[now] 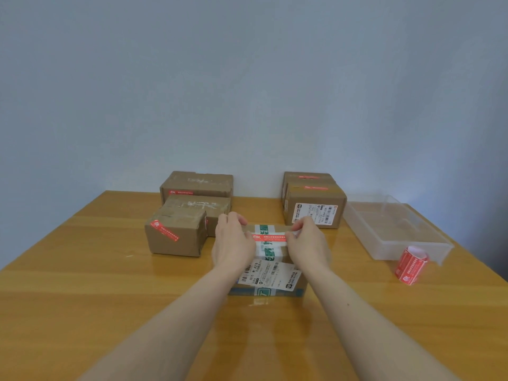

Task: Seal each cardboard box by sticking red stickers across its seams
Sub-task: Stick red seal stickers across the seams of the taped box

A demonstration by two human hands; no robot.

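A cardboard box (270, 273) with white and green tape and a white shipping label stands in the middle of the wooden table. A red sticker (270, 238) stretches across its top. My left hand (233, 243) pinches the sticker's left end and my right hand (306, 243) pinches its right end, both low over the box top. Whether the sticker touches the box I cannot tell. A roll of red stickers (410, 265) lies on the table to the right.
Three brown boxes (176, 235) carrying red stickers are grouped at the back left. Two more stickered boxes (314, 207) are stacked at the back right. A clear plastic tray (395, 226) sits at the far right. The table (82, 298) meets a plain wall behind.
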